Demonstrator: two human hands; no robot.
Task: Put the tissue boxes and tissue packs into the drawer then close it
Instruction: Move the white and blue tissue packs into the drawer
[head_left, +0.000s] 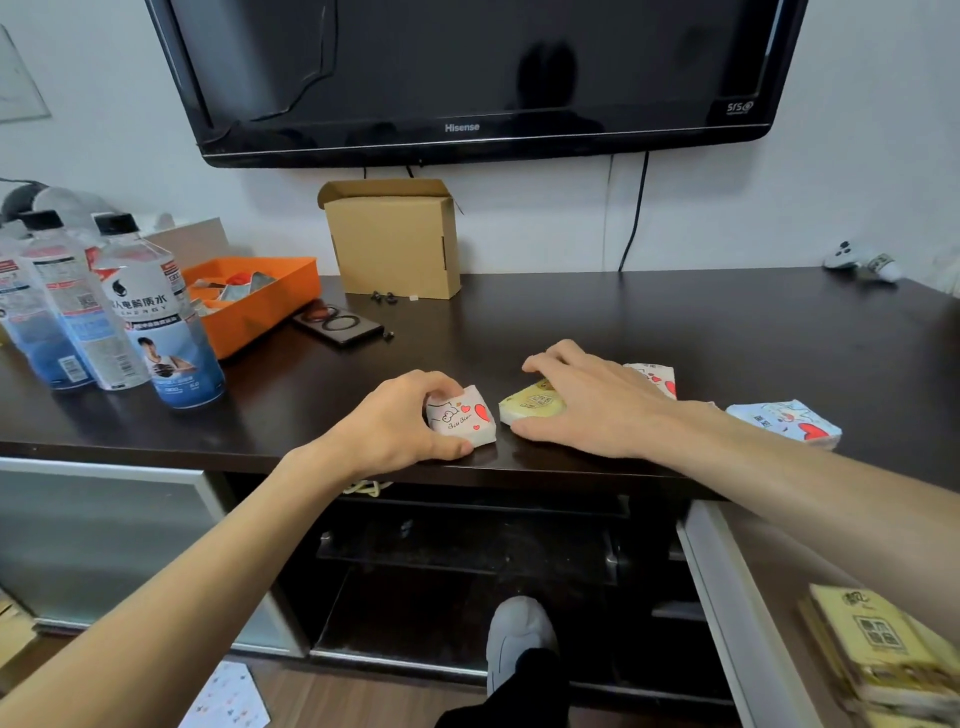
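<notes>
We're in a home living room: a wall-mounted television (478, 73) hangs above a dark media bench (623, 322) strewn with drink bottles (150, 317), a game controller (857, 257) and a cardboard box (395, 239).

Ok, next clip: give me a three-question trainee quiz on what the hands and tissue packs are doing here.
1. True or false: the left hand grips the white heart-print pack.
2. Which pack does the right hand cover? A) yellow pack B) blue-white pack C) neither
3. Fill in: yellow tissue boxes already lie in the open ___ at lower right.

Key: 1 true; 2 A; 3 drawer.
</notes>
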